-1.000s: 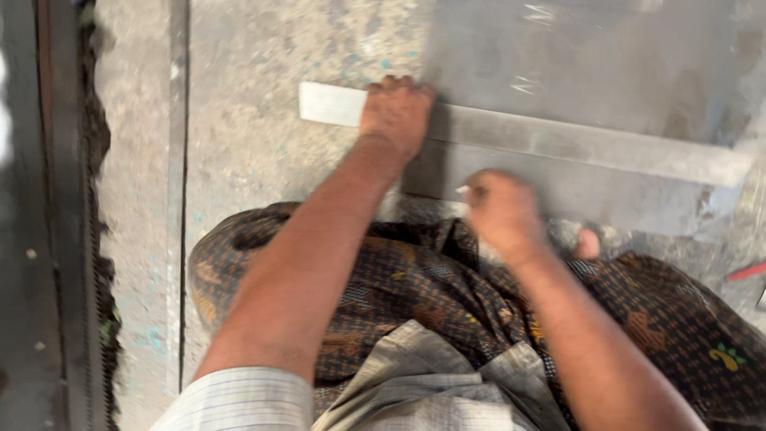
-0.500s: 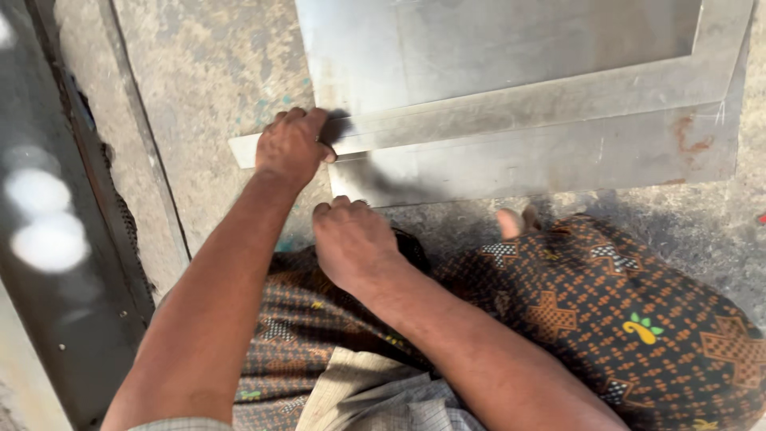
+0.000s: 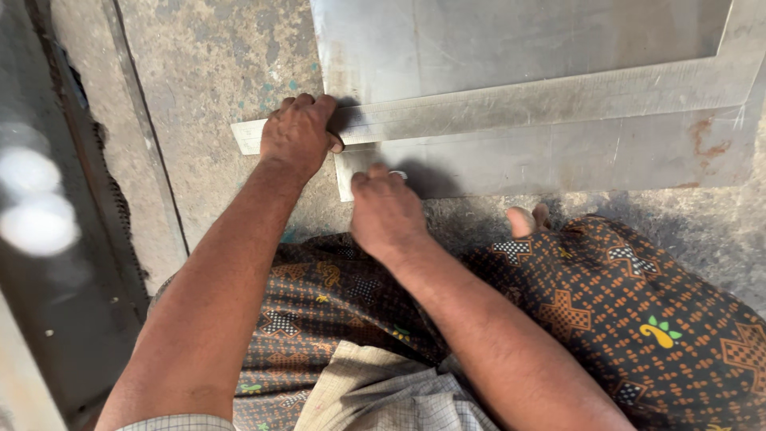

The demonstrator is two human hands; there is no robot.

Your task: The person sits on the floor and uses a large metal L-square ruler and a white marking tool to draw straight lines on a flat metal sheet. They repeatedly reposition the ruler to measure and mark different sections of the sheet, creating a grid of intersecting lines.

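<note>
A grey metal sheet (image 3: 511, 48) lies on the concrete floor. Across it rests a long steel square ruler (image 3: 558, 100), its short leg going up at the right edge. My left hand (image 3: 299, 136) presses down on the ruler's left end, fingers curled over it. My right hand (image 3: 387, 211) sits just below, at the sheet's lower left corner, fingers bunched around a small thin tool whose tip shows at the sheet; the tool itself is mostly hidden.
My patterned brown cloth (image 3: 622, 311) covers my legs, and a toe (image 3: 523, 219) pokes out near the sheet's lower edge. A dark metal channel (image 3: 56, 239) runs along the left. Rust marks (image 3: 706, 148) stain the sheet's right end.
The view has shifted, so hands and sheet sit differently in frame. My right hand moved left along the ruler's lower edge to the sheet's left corner. My left hand stays on the ruler.
</note>
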